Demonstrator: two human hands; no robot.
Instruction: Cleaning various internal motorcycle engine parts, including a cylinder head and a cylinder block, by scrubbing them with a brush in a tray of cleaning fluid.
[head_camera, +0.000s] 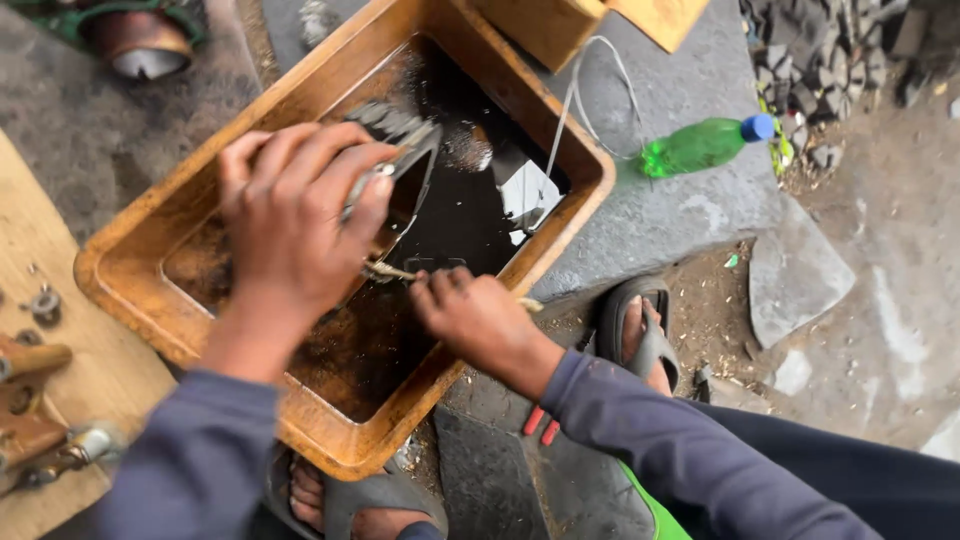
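The left hand (290, 215) is clamped over a flat grey metal part (395, 145), fingers wrapped round its near end, holding it just above the dark oily liquid in the rusty orange tray (130, 270). The right hand (475, 315) is pinched tight on a small frayed brush (390, 271), its pale bristle end pointing toward the underside of the part. Both hands sit inside the tray, close together, almost touching. That metal part looks stiff and fairly heavy for its size, and with that black liquid about it should be slick; the dry near end under the palm seems the safest place to grip it. The brush looks light and soft at the tip. On the stone slab beyond the tray lies a green plastic bottle (700, 145) with a blue cap, on its side. Sandalled feet show below, and bolts rest on the wooden board at the left
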